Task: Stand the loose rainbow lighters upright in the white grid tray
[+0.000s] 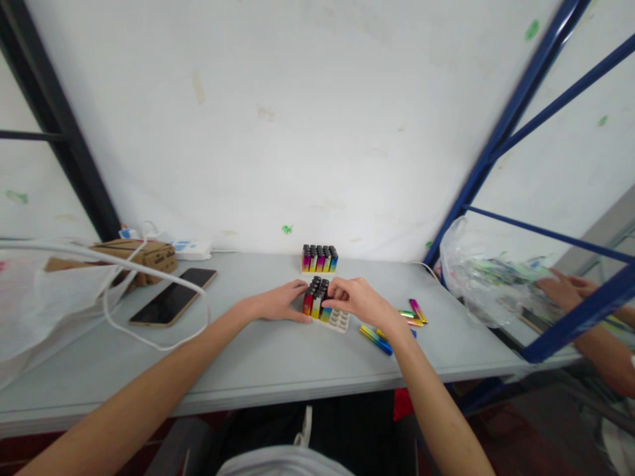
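A white tray (339,320) with round-cornered slots stands on the table, its left part filled with colourful lighters (316,303) with black tops. My left hand (282,301) is curved round the tray's left end, thumb at the front corner and fingers toward the back. Over the filled part's right edge, my right hand (358,299) has thumb and forefinger pinched together at a lighter, which the fingers mostly hide. Bare slots show at the tray's right end. Loose shiny lighters (376,338) lie to the right, partly under my right forearm.
A second block of lighters (319,258) stands near the wall. At left lie a phone (174,297), a cardboard box (149,259), a white cable (191,340) and a white bag (44,304). A blue metal frame (496,142) and a clear plastic bag (466,271) border the right; beyond, another person's hands (563,289) work.
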{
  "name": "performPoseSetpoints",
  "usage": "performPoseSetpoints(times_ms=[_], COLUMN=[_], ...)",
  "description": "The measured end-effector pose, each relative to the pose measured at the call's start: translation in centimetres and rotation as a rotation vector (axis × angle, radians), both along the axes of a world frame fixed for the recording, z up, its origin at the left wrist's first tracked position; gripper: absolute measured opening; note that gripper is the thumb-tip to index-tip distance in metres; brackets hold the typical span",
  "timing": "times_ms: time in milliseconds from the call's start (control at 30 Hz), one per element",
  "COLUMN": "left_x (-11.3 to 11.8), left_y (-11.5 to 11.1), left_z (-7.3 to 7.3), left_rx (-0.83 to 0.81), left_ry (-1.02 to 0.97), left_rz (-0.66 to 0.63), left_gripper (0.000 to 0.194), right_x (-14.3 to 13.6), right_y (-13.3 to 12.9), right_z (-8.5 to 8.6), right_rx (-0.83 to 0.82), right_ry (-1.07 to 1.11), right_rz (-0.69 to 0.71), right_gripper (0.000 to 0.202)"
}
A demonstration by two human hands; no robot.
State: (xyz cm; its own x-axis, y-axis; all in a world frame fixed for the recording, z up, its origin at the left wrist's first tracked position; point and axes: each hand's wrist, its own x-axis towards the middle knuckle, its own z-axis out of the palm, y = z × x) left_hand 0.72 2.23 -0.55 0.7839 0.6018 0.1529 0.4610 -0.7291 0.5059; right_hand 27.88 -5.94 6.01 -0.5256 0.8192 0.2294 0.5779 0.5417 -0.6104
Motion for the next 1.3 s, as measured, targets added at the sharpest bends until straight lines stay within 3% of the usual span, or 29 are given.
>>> performPoseSetpoints(times_ms=[167,300,367,433,633,733,900,1100,1167,1233,1300], left_x=[0.0,0.1,0.2,0.2,0.1,0.2,0.2,0.1,0.1,0.0,0.0], left_y=[-0.1,0.0,0.1,0.1,0.1,0.1,0.3,0.2,0.2,0.2,0.2], left_z=[0.1,0.3,0.3,0.3,0.3,0.3,0.3,0.2,0.2,0.2,0.2], left_rx=[-0.013,-0.014,-0.002,0.003,0.015,-0.008,-0.033,-0.021,-0.019,-0.009,0.004], left_ry=[-0.008,0.052,0.074,0.07,0.045,0.049,0.043,0.056,0.063,0.06,0.048], left_rz=[-0.005,0.022,0.025,0.019,0.003,0.022,0.037,0.033,0.038,0.036,0.024], left_gripper=[0.085,0.092,0.093,0.091,0.09,0.091,0.091,0.091,0.092,0.093,0.093], right_x=[0.9,4.4,6.5,8.1,10.2,11.0,11.5,11.2,12.1,13.7,15.7], right_y=[-0.4,-1.6,-2.7,-4.1,-7.2,-6.4,-3.1,-0.8,-0.2,0.8,1.9], right_z=[1.4,3.8,3.7,2.0,-7.2,-8.9,-8.3,-8.4,-7.4,-5.4,-3.2], right_rx=[0.115,0.265,0.288,0.267,0.097,0.041,0.113,0.154,0.163,0.147,0.08], right_ry=[0.033,0.031,-0.025,-0.131,-0.547,-0.577,-0.526,-0.369,-0.295,-0.244,-0.215], right_rz=[-0.121,-0.263,-0.324,-0.376,-0.625,-0.692,-0.535,-0.434,-0.415,-0.418,-0.505], right_gripper=[0.038,0.038,0.041,0.052,0.096,0.092,0.079,0.082,0.076,0.058,0.042])
